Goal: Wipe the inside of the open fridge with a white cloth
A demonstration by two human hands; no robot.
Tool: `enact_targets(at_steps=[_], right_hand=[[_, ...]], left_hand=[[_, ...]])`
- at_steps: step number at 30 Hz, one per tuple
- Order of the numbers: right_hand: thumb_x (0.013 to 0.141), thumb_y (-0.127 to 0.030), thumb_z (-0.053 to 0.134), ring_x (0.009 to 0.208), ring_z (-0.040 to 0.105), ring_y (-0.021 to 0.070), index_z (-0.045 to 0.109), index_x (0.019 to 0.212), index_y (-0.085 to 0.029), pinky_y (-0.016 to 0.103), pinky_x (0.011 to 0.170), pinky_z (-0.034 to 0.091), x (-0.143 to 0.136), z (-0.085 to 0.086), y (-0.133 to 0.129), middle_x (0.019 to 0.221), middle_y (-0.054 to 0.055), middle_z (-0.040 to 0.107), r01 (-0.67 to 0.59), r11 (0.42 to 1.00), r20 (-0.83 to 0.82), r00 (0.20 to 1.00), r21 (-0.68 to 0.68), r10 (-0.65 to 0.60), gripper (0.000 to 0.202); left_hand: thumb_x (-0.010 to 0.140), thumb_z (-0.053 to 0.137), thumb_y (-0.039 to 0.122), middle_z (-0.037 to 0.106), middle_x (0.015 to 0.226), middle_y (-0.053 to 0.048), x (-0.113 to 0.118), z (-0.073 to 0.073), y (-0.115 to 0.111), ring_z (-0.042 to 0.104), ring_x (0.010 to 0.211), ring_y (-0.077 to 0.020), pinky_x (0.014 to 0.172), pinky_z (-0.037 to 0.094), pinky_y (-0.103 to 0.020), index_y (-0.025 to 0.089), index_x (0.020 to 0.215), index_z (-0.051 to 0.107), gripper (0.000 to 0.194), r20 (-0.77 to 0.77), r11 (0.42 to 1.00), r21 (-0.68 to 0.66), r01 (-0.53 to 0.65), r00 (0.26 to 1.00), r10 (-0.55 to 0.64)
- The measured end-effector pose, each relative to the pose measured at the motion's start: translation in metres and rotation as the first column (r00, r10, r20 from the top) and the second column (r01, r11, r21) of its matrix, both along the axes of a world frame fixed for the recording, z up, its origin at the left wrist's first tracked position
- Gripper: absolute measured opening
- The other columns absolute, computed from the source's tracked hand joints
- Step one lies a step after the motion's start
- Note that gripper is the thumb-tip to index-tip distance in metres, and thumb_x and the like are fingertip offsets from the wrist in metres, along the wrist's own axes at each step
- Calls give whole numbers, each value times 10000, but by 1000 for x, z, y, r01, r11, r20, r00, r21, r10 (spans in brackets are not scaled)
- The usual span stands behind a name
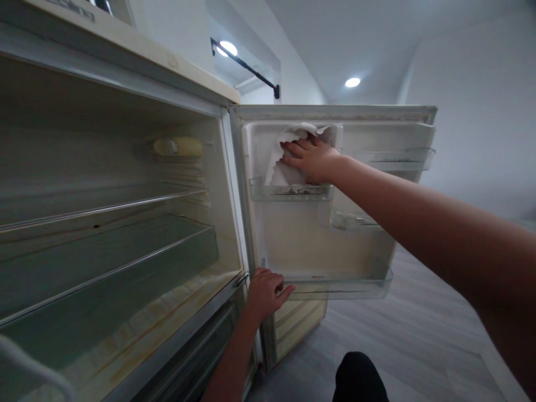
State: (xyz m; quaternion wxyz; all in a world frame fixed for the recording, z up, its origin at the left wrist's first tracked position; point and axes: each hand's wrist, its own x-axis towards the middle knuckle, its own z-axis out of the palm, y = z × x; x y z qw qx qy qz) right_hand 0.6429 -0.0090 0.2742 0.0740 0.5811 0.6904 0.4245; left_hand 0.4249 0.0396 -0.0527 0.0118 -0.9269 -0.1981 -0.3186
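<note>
My right hand (pixel 312 159) reaches across to the inside of the open fridge door (pixel 293 234). It holds a crumpled white paper towel (pixel 285 174) against the upper left of the door liner, fingers laid over it. Just below the towel is a small clear door shelf (pixel 272 193) with dark marks along it. Lower down, my left hand (pixel 266 291) is at the left end of the long bottom door shelf (pixel 352 288), its fingers curled over that end and its thumb sticking out to the right. The hand hides the shelf's corner.
On the left stands the fridge compartment (pixel 226 190) with glass shelves (pixel 104 209), a yellowed lamp cover (pixel 178 147) and brownish stains. More clear door shelves (pixel 391 160) lie right of my arm. A lower door (pixel 299 326) stands open underneath. My dark-clothed knee (pixel 360 379) is near the floor (pixel 419 335).
</note>
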Motion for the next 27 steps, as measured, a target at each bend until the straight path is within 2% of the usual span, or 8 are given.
enact_targets(at_steps=[4,11,15,18,21,23,25,27], right_hand=[[855,-182,599,1519,263,379,367,1584,-213,605,1218,227,-2,-3,-2,1707,104,158,-18,1000,-22,1000,-19,17,765],[963,-226,393,1453,362,356,498,1487,-196,581,1144,355,-8,3,-17,1625,103,355,-1,999,-118,993,42,6,535],[1020,-219,213,1431,403,303,527,1469,-127,474,1159,395,-21,20,-65,1521,147,473,-70,978,-119,988,197,95,556],[1048,-290,127,1509,304,241,399,1575,-168,414,1213,361,-20,23,-116,1606,99,386,-106,905,-88,984,412,155,605],[1026,-346,274,1557,212,292,378,1587,-138,469,1254,287,-1,9,-157,1673,127,250,-129,838,-30,985,531,170,607],[984,-398,404,1517,280,381,499,1500,-110,548,1227,293,23,-2,-170,1630,202,313,-104,815,-46,987,569,157,599],[973,-459,424,1474,342,416,591,1395,-87,586,1210,288,50,-7,-171,1527,249,451,-45,830,-104,987,557,123,587],[992,-476,353,1462,373,396,620,1346,-78,579,1219,268,73,-2,-162,1444,248,543,-12,884,-156,983,467,96,596]], left_hand=[[929,607,530,665,656,-7,3,2,-1,613,719,-202,893,385,-404,214,649,562,425,-10,1000,6,-20,1000,20],[946,568,488,663,647,-15,5,3,-2,613,702,-197,898,397,-402,217,647,582,404,-3,1000,1,-23,1000,23],[943,568,499,664,645,-17,3,1,1,613,693,-196,896,408,-403,221,648,578,405,-1,1000,15,-12,1000,12],[934,585,515,666,650,-9,-2,-1,5,620,701,-197,900,413,-402,226,657,573,400,2,1000,26,4,1000,-4],[930,582,534,658,643,-1,-9,0,8,625,694,-197,910,418,-407,227,652,561,415,-5,999,40,12,1000,-11],[917,583,573,652,630,-1,-11,3,6,626,679,-203,905,425,-417,227,635,540,448,-31,998,63,-3,1000,5],[895,584,633,657,635,-10,-6,8,-2,631,666,-216,847,439,-414,229,636,533,483,-57,996,79,-42,997,47],[898,560,667,678,676,-24,9,12,-17,641,664,-224,746,435,-386,230,680,563,488,-69,995,62,-72,995,76]])
